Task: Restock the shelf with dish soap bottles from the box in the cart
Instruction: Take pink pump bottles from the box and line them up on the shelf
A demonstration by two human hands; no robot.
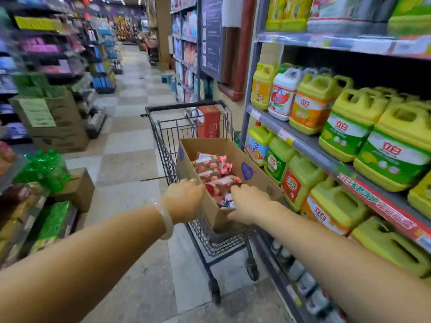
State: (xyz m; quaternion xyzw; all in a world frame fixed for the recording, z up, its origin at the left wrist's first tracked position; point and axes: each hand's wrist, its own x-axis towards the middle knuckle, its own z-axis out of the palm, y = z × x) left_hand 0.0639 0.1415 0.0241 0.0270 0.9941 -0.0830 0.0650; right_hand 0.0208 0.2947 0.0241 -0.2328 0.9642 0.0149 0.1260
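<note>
An open cardboard box point(253, 170) sits across the top of a dark wire cart point(168, 136) in the aisle. Inside lie several pink and white dish soap packs point(213, 170). My left hand point(184, 201) grips the near left corner of the box, fingers curled over its rim. My right hand point(248, 203) holds the near edge of the box, fingers over the rim and reaching onto the packs, thumb outside on the cardboard. The shelf point(310, 145) on the right carries rows of yellow dish soap jugs point(349, 122).
A red carton point(208, 122) stands at the far end of the cart. Stacked brown boxes point(53, 122) and green bottle packs point(45, 169) line the left side of the aisle. The tiled floor point(130, 145) runs ahead between the shelves.
</note>
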